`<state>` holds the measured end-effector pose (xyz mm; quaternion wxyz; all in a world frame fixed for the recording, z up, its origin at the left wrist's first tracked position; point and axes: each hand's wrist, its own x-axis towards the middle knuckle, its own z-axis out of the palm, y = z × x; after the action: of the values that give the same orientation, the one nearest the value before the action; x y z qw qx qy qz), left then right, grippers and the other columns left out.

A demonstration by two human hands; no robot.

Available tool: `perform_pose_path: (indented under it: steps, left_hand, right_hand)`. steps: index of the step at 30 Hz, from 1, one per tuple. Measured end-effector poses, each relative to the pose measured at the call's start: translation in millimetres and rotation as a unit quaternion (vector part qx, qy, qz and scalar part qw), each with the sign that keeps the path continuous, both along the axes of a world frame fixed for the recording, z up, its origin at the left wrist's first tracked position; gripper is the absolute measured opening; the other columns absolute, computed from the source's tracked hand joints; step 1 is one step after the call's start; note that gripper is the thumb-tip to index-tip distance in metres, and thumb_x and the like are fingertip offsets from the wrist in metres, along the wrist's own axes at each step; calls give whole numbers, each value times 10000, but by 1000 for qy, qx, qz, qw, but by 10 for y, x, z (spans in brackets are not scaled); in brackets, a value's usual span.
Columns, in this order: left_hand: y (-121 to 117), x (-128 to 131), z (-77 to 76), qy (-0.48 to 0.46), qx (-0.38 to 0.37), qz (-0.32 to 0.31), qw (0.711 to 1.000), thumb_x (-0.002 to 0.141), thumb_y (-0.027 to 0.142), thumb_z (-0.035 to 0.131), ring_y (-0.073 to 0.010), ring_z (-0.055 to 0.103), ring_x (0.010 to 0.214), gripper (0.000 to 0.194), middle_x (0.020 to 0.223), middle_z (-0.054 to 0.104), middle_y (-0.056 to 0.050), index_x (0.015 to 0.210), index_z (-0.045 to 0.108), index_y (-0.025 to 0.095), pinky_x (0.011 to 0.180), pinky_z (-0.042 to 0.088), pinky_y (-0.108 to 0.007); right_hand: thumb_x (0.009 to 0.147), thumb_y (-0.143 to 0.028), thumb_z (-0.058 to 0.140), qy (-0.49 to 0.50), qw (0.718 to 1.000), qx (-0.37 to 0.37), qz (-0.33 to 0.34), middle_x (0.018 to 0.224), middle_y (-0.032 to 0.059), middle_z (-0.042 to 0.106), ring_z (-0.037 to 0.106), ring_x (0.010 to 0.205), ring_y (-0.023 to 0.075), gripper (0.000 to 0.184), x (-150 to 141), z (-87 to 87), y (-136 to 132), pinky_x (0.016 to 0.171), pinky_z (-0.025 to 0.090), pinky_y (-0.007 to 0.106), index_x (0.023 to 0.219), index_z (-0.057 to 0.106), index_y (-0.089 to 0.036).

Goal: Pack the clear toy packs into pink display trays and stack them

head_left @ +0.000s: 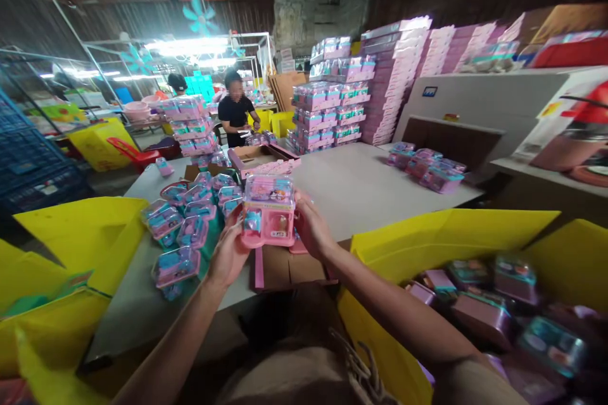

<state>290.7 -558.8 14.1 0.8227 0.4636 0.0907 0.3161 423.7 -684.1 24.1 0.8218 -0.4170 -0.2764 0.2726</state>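
Note:
In front of me I hold up a pink toy machine (pixel 269 225) with a clear top, a turquoise knob and a small window. My left hand (pixel 228 252) is closed round its left side. At its right side, my right hand (pixel 313 228) is closed with fingers partly hidden behind it. Another pink edge (pixel 299 247) shows beneath the right hand; I cannot tell whether it belongs to a second toy. Below lies a brown cardboard tray (pixel 289 267) with a pink rim. Several turquoise-and-pink toys (pixel 178 266) with clear lids crowd the table left of my left hand.
A yellow bin (pixel 403 243) of toys stands at my right, more yellow bins (pixel 80 221) at my left. On the grey table (pixel 370 186) are an open pink carton (pixel 261 161) and toys (pixel 441 174). Stacked toy trays (pixel 327 107) rise behind; a co-worker (pixel 235 111) stands across.

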Motion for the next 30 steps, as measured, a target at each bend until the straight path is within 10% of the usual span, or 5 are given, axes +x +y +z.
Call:
perform_pose_path:
  steps: [13, 22, 30]
  left_hand:
    - [-66, -24, -286, -14, 2, 45, 999, 802, 496, 861, -269, 587, 1388, 552, 1358, 725, -13, 1306, 699, 337, 1112, 512, -392]
    - [-14, -39, -289, -25, 6, 31, 999, 735, 428, 917, -229, 699, 1186, 577, 1259, 761, -11, 1264, 713, 323, 1001, 572, -337]
    - [415, 43, -110, 187, -124, -120, 967, 875, 476, 772, -233, 745, 688, 319, 759, 756, -48, 922, 744, 162, 698, 638, -358]
  right_hand:
    - [809, -664, 770, 17, 1000, 8, 5, 1326, 32, 750, 654, 1312, 303, 585, -66, -54, 22, 1135, 521, 500, 1243, 685, -281]
    - [868, -669, 701, -14, 999, -36, -19, 1351, 28, 723, 624, 1337, 263, 549, -36, -220, 33, 1155, 509, 508, 1272, 680, -298]
    - [670, -577, 935, -378, 911, -117, 114, 1507, 85, 616, 485, 1483, 340, 850, 648, 595, -364, 1200, 433, 571, 1406, 654, -259]
